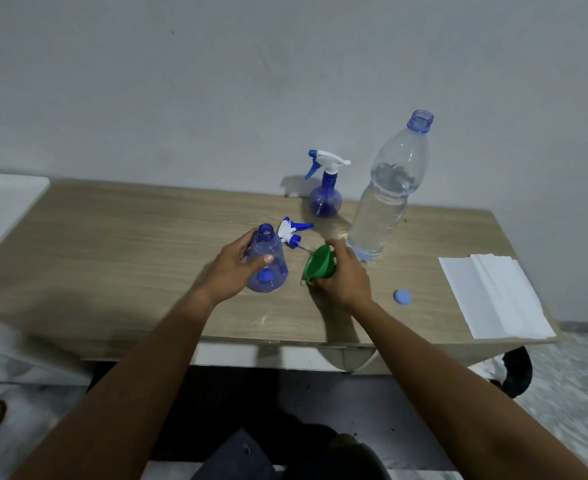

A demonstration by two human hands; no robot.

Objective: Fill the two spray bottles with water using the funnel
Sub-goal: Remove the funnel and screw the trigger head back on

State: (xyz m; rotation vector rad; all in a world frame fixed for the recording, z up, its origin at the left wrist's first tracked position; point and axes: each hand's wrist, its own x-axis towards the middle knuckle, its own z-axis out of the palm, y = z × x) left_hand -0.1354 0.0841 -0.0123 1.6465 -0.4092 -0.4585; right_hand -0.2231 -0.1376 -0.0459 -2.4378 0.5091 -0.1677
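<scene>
My left hand (232, 268) grips an open blue spray bottle (268, 268) that stands on the wooden table (130, 244), its neck uncapped. Its white and blue spray head (292, 231) lies on the table just behind it. My right hand (346, 275) holds a green funnel (320, 266) tilted on its side, low over the table to the right of that bottle. A second blue spray bottle (324, 195) stands at the back with its sprayer on. A tall clear water bottle (386, 199), open and mostly full, stands to the right of the funnel.
The water bottle's blue cap (402, 296) lies on the table right of my right hand. Folded white paper towels (493, 296) cover the table's right end. A grey wall rises behind the table. A white surface (1, 206) adjoins the left end.
</scene>
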